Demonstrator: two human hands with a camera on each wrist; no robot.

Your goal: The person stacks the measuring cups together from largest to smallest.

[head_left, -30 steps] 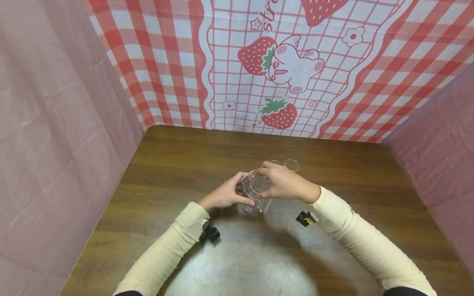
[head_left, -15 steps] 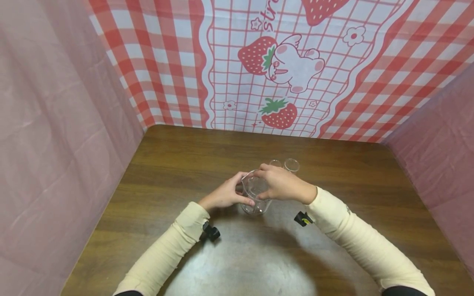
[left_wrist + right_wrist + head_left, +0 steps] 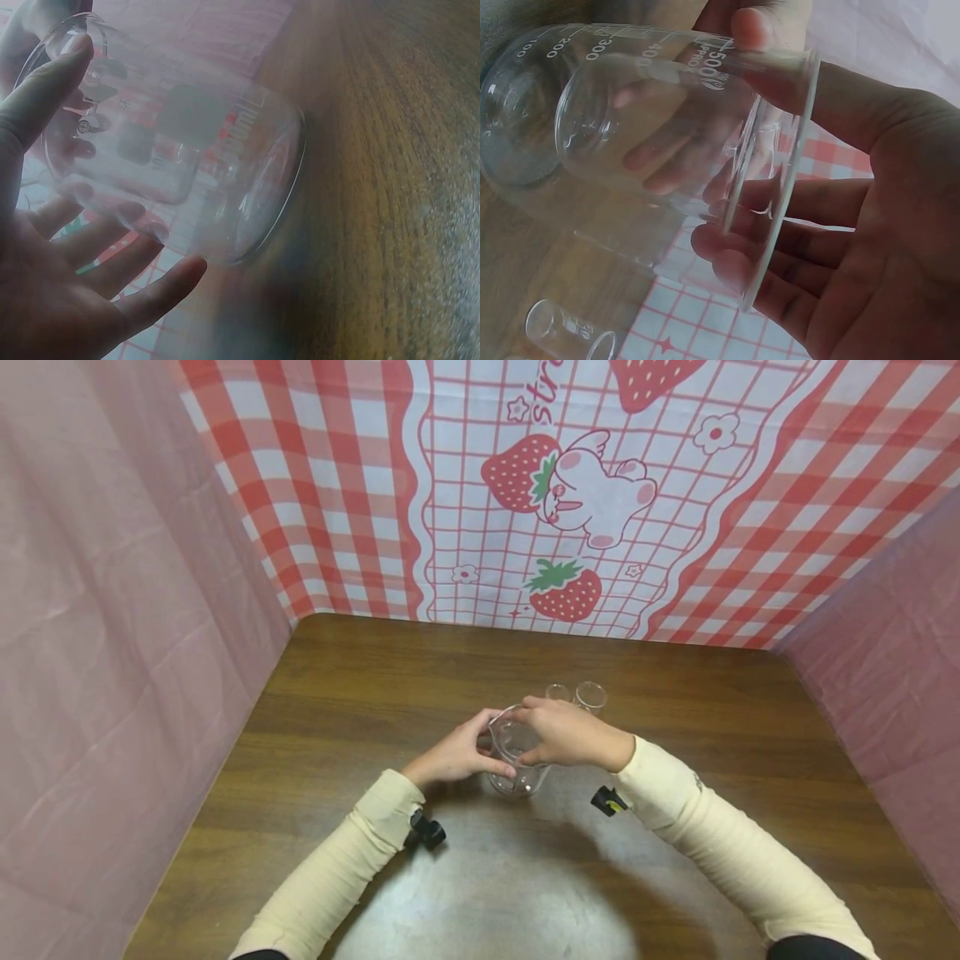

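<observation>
A large clear glass beaker [image 3: 516, 783], marked up to 500 in the right wrist view, stands on the wooden table. My left hand [image 3: 465, 750] grips its side, thumb in front and fingers round the back. A smaller beaker [image 3: 577, 139] sits inside the large one, its base well above the large beaker's bottom. My right hand [image 3: 573, 732] reaches over the rim from the right, its thumb and fingers around the smaller beaker's rim. Clear glass makes the exact contact of the right fingertips hard to see.
Behind my right hand stand two small glass vessels, a narrower one [image 3: 557, 692] and a wider one [image 3: 591, 695]. The table [image 3: 360, 685] ends at a red-and-white checked cloth [image 3: 345, 527]. Pink curtains [image 3: 135, 610] hang at both sides.
My right hand has shifted slightly left and toward me, lowering at the large beaker's mouth. More of the narrower vessel behind it shows. The left hand and large beaker have stayed put.
</observation>
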